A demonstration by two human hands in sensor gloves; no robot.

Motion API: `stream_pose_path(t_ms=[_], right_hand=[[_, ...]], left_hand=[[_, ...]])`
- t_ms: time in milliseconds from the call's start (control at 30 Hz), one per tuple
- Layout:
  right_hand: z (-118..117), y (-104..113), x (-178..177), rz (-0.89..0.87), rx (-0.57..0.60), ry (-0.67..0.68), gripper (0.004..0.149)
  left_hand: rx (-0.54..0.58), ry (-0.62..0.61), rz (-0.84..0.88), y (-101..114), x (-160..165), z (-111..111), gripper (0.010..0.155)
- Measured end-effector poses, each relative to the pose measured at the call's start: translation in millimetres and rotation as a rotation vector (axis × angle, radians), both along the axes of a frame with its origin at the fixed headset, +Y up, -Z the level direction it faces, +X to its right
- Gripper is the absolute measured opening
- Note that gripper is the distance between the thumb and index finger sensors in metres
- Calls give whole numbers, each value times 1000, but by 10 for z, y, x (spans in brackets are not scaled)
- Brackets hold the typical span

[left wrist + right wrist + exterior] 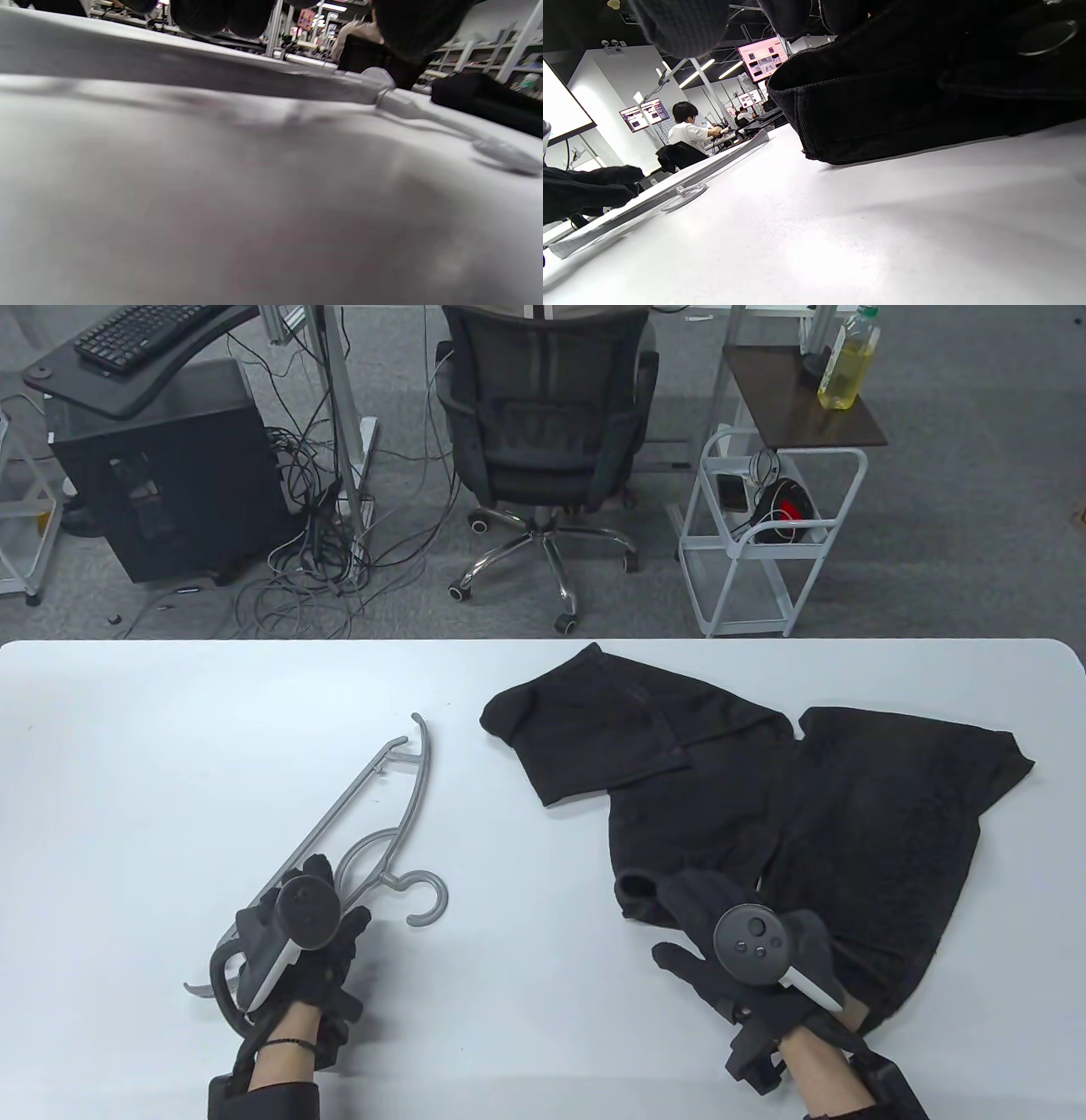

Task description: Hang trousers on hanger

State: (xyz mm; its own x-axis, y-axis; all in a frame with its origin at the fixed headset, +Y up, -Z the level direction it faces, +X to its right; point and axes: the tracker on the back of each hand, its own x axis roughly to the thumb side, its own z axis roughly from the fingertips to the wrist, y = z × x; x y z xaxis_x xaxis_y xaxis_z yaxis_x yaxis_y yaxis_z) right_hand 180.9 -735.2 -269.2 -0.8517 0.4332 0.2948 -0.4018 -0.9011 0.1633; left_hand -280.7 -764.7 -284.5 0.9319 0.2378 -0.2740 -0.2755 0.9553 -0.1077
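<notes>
A grey plastic hanger (373,789) lies slanted on the white table (127,780), its hook (428,899) pointing right. My left hand (327,899) lies over its near end, fingers curled around the bar; the bar also shows in the left wrist view (254,80) under the fingers. Black trousers (848,831) lie spread out flat on the right. My right hand (683,920) rests on their near left edge, thumb spread out on the table. In the right wrist view the fabric edge (903,106) bulges up under the fingers, and the hanger (670,186) lies beyond.
Beyond the table's far edge stand an office chair (543,432), a white wire cart (764,534) and a computer tower (161,475) with loose cables. Bare table lies between the hanger and the trousers.
</notes>
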Motion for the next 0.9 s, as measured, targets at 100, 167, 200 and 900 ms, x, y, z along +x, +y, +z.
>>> stream_pose_path(t_ms=[100, 167, 200, 900], right_hand=[[1, 1, 0, 2, 0, 1, 74], [-1, 0, 2, 1, -1, 1, 75], [-1, 0, 4, 0, -3, 1, 74], [-42, 212, 412, -164, 28, -139, 72]], left_hand=[[-67, 29, 1, -66, -28, -23, 80], [-96, 42, -14, -93, -32, -31, 78], [-79, 40, -51, -84, -28, -41, 75], [195, -46, -13, 44, 47, -24, 47]])
